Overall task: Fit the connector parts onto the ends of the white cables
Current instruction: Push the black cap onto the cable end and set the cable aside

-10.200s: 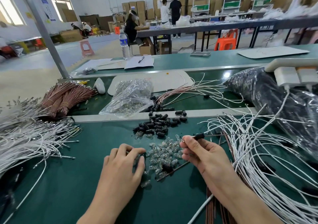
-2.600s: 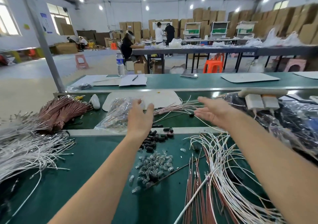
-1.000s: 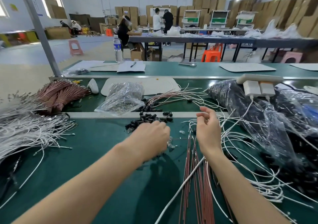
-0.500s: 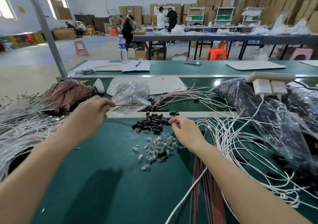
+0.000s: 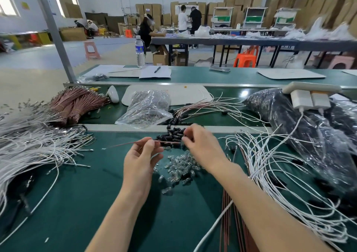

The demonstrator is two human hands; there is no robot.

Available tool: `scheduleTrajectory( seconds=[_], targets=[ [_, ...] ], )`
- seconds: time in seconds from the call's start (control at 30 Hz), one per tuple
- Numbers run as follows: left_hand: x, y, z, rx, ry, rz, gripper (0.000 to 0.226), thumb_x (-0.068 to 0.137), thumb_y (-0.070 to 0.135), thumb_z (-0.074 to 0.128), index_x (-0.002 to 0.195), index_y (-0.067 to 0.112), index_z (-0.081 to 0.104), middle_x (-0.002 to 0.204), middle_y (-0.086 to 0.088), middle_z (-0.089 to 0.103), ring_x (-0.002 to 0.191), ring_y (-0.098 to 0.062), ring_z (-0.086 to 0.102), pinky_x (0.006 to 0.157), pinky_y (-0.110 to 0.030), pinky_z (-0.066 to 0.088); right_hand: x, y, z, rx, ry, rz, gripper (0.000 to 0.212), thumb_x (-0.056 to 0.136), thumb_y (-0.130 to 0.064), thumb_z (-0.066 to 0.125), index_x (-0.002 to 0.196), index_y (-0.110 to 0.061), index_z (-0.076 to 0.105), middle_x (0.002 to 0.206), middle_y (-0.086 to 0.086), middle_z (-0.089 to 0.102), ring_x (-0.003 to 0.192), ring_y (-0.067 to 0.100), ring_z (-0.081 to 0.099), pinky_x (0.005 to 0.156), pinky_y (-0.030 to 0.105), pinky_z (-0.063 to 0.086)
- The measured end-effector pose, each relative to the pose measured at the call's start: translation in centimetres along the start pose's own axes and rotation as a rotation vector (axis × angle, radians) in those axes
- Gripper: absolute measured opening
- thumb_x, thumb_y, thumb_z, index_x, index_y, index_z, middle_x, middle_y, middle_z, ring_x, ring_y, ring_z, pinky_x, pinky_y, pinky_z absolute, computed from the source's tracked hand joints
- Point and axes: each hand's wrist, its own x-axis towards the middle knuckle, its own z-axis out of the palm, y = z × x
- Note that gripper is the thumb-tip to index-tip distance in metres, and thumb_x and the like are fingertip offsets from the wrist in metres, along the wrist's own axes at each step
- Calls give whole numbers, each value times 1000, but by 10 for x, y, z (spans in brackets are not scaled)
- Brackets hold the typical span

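My left hand (image 5: pixel 143 156) pinches a thin brown wire (image 5: pixel 123 145) that runs level across the green mat. My right hand (image 5: pixel 201 148) meets the wire's right end with its fingertips pinched together, seemingly on a small black part, just above the pile of black connector parts (image 5: pixel 172 133). A heap of clear connector parts (image 5: pixel 179 167) lies below both hands. Loose white cables (image 5: pixel 270 164) sprawl to the right. A larger mass of white cables (image 5: pixel 29 149) lies on the left.
A tied bundle of brown wires (image 5: pixel 77 102) and a clear bag of parts (image 5: pixel 146 108) lie on the far belt. A black plastic bag (image 5: pixel 309 128) with a power strip (image 5: pixel 309 95) fills the right. Brown wires (image 5: pixel 231 224) lie near the front edge.
My left hand has come in from the left bundle to the middle, bringing the thin brown wire. My right hand has moved up over the black pile to the wire's end.
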Motion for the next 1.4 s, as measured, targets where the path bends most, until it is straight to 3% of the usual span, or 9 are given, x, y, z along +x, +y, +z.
scheduleTrajectory(
  seconds=[0.07,0.17,0.27,0.4,0.67,0.83,1.0,1.4],
  targets=[
    [-3,-4,0,22,-48,41,3,96,12,63,99,12,63,85,-5,75,74,-15,72,65,-23,58,-16,5,-10,526,76,176,16,101,-23,59,116,-20,63,97,-6,68,83,6,65,76,21,53],
    [-9,-9,3,98,-91,80,23,82,29,72,97,11,67,89,-9,76,80,-19,73,68,-23,58,-42,8,-14,1409,35,377,17,97,-10,61,111,-10,69,92,6,74,83,15,71,74,23,59],
    [-15,-14,5,215,-146,128,24,83,32,72,96,12,69,88,-11,76,80,-20,73,68,-22,57,-53,9,-9,1740,37,475,22,92,-4,60,113,-1,65,97,16,75,85,23,74,75,30,62],
    [-19,-20,6,332,-182,194,8,93,20,68,96,12,69,87,-8,77,76,-20,71,72,-28,60,-58,8,-6,1824,45,496,26,93,-3,60,118,0,61,107,22,74,91,26,75,76,30,62],
    [-17,-17,6,322,-155,202,4,92,23,69,91,19,70,88,-10,76,75,-23,71,72,-27,59,-60,8,-7,1899,1,502,29,88,-3,64,116,0,61,114,23,72,101,30,73,76,28,62],
    [-18,-16,7,320,-203,175,3,88,25,71,87,23,73,92,-9,77,78,-20,71,72,-27,59,-60,5,-6,1870,-19,495,35,81,-3,66,115,-1,60,116,23,71,98,28,74,76,28,62],
    [-21,-17,10,318,-234,172,18,87,28,68,93,11,70,91,-7,77,76,-17,69,69,-24,58,-61,1,-3,1823,-55,446,34,82,-4,65,115,-2,59,119,20,71,99,27,74,82,30,62],
    [-23,-11,11,268,-246,113,20,81,37,70,76,18,74,75,-5,70,68,-13,62,63,-22,54,-63,-2,3,1732,-54,385,33,79,-6,68,111,-3,60,116,19,72,98,26,74,85,32,61]
  ],
)
